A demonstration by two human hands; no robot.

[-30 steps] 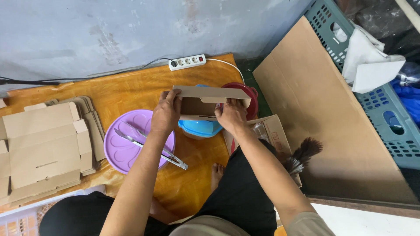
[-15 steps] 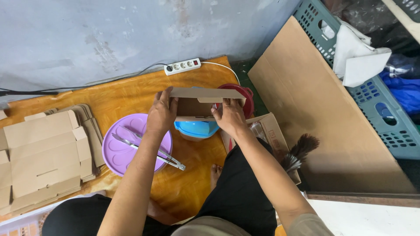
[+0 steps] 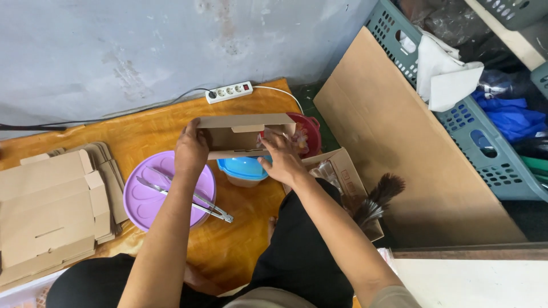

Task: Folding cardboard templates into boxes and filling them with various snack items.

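A small brown cardboard box (image 3: 242, 136) sits at the centre, lid flap up, held at its left end by the left hand (image 3: 191, 149) and at its right front by the right hand (image 3: 283, 159). At nine o'clock lies a stack of flat box blanks (image 3: 48, 208), same brown. At four o'clock an open carton (image 3: 347, 181) stands beside a big plain cardboard sheet (image 3: 399, 148) leaning at three o'clock.

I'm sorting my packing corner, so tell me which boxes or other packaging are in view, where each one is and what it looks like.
Small box: brown cardboard, open, held up by left hand and right hand.
Flat boxes: unfolded brown cardboard stacked at far left on the floor.
Open carton: brown, beside the right arm, clear wrapping inside.
Cardboard sheet: large, plain brown, leaning at right.
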